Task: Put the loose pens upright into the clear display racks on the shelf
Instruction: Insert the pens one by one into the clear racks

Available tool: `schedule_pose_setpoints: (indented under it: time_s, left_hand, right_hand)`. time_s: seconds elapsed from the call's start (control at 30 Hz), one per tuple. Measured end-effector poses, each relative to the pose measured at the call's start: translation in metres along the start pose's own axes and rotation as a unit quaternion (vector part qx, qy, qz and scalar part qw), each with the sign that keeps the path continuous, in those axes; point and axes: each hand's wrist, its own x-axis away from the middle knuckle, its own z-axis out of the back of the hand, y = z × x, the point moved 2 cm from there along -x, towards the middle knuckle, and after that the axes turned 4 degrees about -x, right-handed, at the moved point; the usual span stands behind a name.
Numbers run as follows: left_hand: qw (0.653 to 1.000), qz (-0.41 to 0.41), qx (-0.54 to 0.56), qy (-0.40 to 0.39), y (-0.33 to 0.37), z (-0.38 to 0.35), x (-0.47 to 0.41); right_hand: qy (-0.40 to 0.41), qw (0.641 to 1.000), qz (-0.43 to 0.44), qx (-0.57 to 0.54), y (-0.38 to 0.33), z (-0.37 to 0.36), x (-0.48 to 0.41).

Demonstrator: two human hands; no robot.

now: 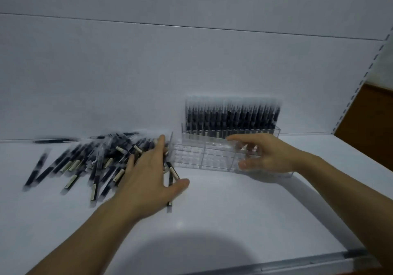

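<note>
From my seat I see the white shelf (pixel 234 221) with the loose pens (pixel 85 160) heaped flat at about 9 o'clock of the view, dark barrels crossing one another, blurred in this frame. One stray pen (pixel 56 141) lies apart at the pile's 11 o'clock, along the foot of the back panel (pixel 127 72).

The left hand (pixel 148 172) is spread palm-down over the pile's right edge, fingers straight and splayed. The fingertips reach the pens beside the left wall of the empty clear rack (pixel 202 155), and the thumb points toward 3 o'clock over the bare shelf. It grips nothing.

The right hand (pixel 265 157) grips that empty rack at its right end, fingers curled over the top edge and thumb low on the front wall. The rack's cells hold no pens that I can make out.

At the empty rack's 12 o'clock, just behind it and against the panel, stands the filled rack (pixel 231 121) with its pens upright in tight rows. A slotted upright (pixel 361 79) runs up the far right, at 2 o'clock.
</note>
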Motion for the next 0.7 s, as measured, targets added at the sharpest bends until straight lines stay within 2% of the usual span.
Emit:
schedule_pose_setpoints:
  time_s: [0.1,0.27,0.5,0.6,0.7]
  left_hand:
    - [1.000,-0.010,-0.014,-0.009,-0.005,-0.001,-0.004]
    - [0.998,-0.052,0.013,-0.024,-0.028,0.014,-0.006]
    - [0.997,-0.076,0.028,-0.020,-0.048,0.021,-0.009]
    - [0.997,-0.071,0.022,-0.011,-0.047,0.024,-0.002]
    - [0.998,-0.062,-0.011,-0.010,-0.042,0.028,0.005]
  right_hand:
    - [0.014,1.000,0.004,-0.002,0.016,0.008,-0.005]
    - [-0.028,0.999,-0.012,0.043,0.026,0.009,-0.005]
    - [-0.027,0.999,0.017,0.044,-0.007,-0.008,-0.019]
    - [-0.007,0.996,0.031,0.087,-0.022,-0.013,-0.018]
    - [0.047,0.991,0.053,0.116,-0.039,-0.014,-0.011]
